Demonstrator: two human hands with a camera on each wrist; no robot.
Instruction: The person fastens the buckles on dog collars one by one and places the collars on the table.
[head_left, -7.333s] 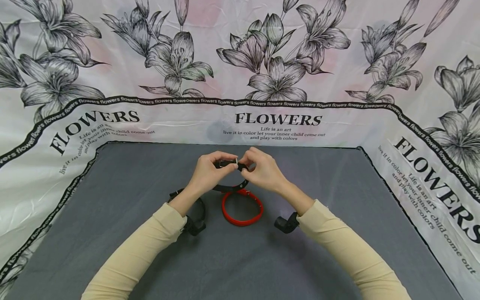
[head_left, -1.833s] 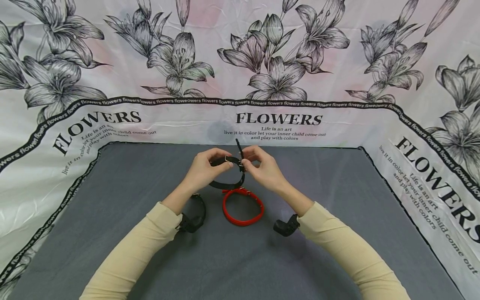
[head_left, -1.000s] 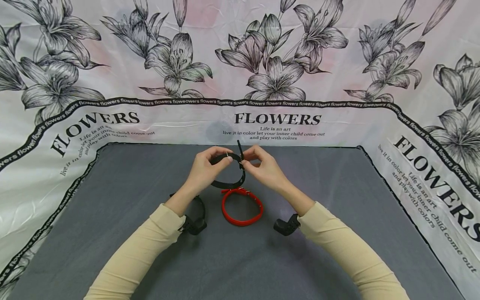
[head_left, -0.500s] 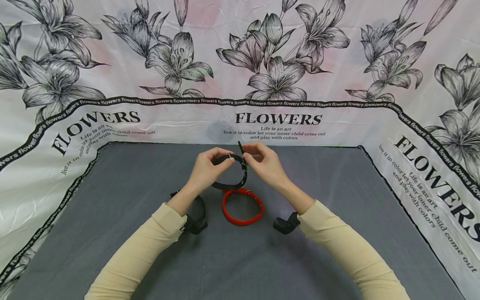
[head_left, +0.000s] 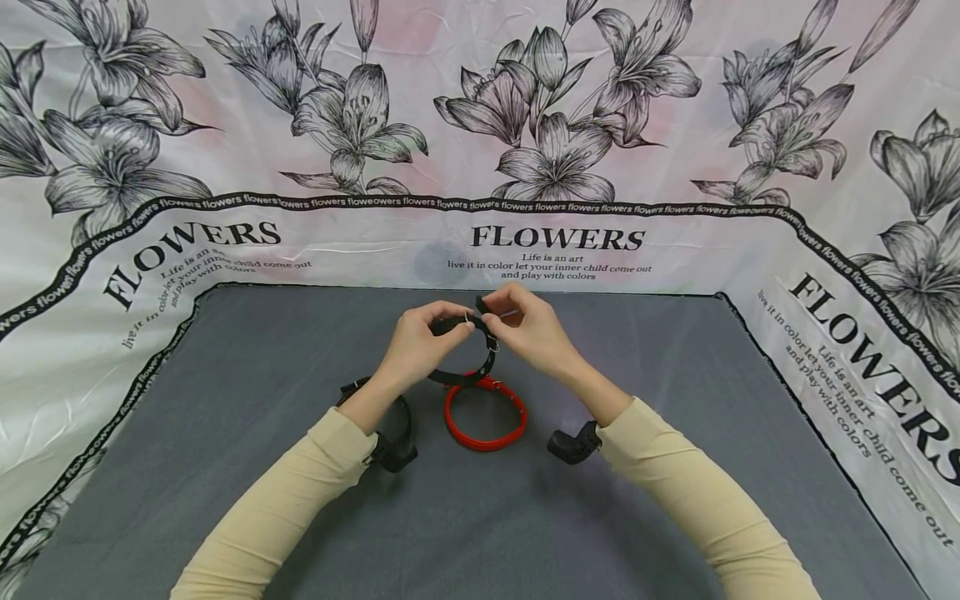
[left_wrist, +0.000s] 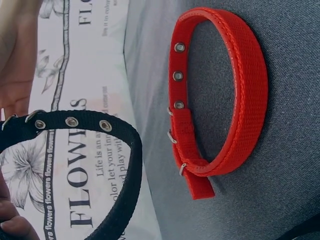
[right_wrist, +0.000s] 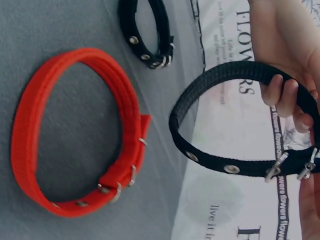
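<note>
Both hands hold a black pet collar up over the far middle of the grey table, its loop hanging below the fingers. My left hand pinches the band near a metal ring, fingers curled over it as the right wrist view shows. With thumb and forefinger, my right hand pinches the short strap end above the buckle. Metal eyelets line the band. Just nearer lies a red collar, buckled into a loop. A second black collar lies at the left, partly hidden by my left wrist.
Grey cloth covers the table, with a white flower-printed border along the back and sides. Black wrist cameras stick out below each wrist, close over the cloth.
The strap end, which stood upright above the right fingers, is now lower and mostly within their pinch. The right hand has shifted slightly up and right. The red collar has stayed put.
</note>
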